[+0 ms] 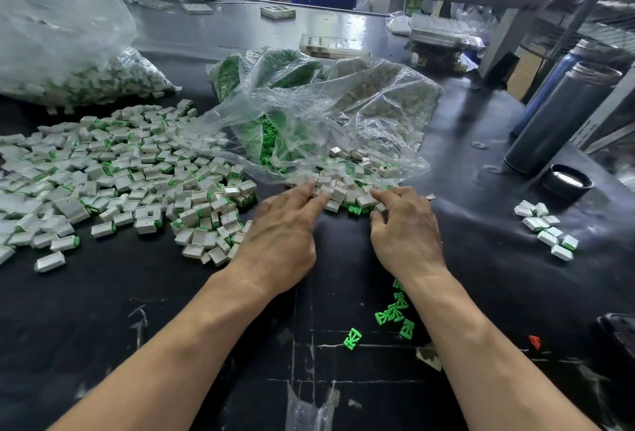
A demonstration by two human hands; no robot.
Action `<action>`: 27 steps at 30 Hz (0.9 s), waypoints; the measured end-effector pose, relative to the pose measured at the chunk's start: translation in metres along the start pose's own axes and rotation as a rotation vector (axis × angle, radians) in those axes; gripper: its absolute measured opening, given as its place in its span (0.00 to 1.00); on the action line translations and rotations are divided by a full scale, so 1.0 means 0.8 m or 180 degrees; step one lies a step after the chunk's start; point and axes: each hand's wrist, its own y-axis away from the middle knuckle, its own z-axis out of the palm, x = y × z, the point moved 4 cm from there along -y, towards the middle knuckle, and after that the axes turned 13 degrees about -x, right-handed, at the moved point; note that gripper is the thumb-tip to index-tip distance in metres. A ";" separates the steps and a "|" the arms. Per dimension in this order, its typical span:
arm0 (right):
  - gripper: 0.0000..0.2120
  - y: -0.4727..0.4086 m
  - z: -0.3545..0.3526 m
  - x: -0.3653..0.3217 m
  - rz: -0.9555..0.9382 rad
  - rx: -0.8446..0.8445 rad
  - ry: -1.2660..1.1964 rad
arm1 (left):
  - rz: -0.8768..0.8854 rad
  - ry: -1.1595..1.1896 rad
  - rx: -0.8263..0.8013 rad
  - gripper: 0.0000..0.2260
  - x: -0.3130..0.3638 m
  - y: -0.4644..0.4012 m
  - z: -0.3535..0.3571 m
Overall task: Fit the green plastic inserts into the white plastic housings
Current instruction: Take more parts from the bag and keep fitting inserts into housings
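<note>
A small heap of white housings (347,190) mixed with green inserts spills from the mouth of a clear plastic bag (330,114) at the centre of the black table. My left hand (281,235) reaches into the heap's left side, its fingertips touching the white housings. My right hand (403,228) lies at the heap's right side with its fingers curled down among the pieces; what it holds is hidden. Several loose green inserts (395,314) lie beside my right forearm. A wide spread of housings with green inserts fitted (130,173) covers the table's left.
Another clear bag of housings (68,63) sits at the far left. A small cluster of housings (546,228) lies at the right, near a black lid (567,181) and two dark cylinders (563,114). Flat trays stand at the back.
</note>
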 end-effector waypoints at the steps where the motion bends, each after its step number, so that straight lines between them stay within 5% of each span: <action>1: 0.20 0.000 0.001 -0.001 -0.0017 -0.0009 0.0033 | 0.0090 0.0001 -0.0070 0.33 0.003 -0.002 0.004; 15: 0.10 -0.002 0.011 -0.018 -0.0203 0.0191 0.0248 | -0.0065 0.0522 0.0714 0.15 0.000 0.004 -0.012; 23: 0.07 -0.002 0.015 -0.025 -0.0286 0.0355 0.0447 | -0.0368 0.0279 0.0540 0.14 -0.007 -0.004 -0.002; 27: 0.04 0.006 0.004 -0.029 -0.0332 0.0512 -0.0183 | -0.0323 0.0392 0.0592 0.09 -0.005 -0.003 -0.003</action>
